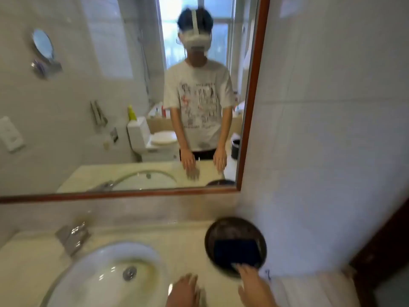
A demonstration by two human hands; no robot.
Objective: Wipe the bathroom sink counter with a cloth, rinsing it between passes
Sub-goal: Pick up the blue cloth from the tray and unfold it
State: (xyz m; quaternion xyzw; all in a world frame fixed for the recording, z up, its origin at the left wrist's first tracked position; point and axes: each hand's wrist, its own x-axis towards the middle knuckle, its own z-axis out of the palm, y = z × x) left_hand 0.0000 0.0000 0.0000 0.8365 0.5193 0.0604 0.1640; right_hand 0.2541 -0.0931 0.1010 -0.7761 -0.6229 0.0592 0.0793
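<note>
A dark blue folded cloth (236,251) lies inside a round dark basin (212,234) on the cream counter (188,244), right of the white sink bowl (99,275). My right hand (254,284) reaches over the basin's near rim, its fingertips at the cloth's near edge; whether they touch it is blurred. My left hand (183,291) hovers flat over the counter between sink and basin, fingers apart, holding nothing. The chrome tap (73,237) stands behind the sink.
A wood-framed mirror (132,193) runs along the back wall and reflects the person and a toilet. White tiled wall rises close on the right. A dark wooden door frame (380,251) stands at the far right. The sink drain (129,272) is shut.
</note>
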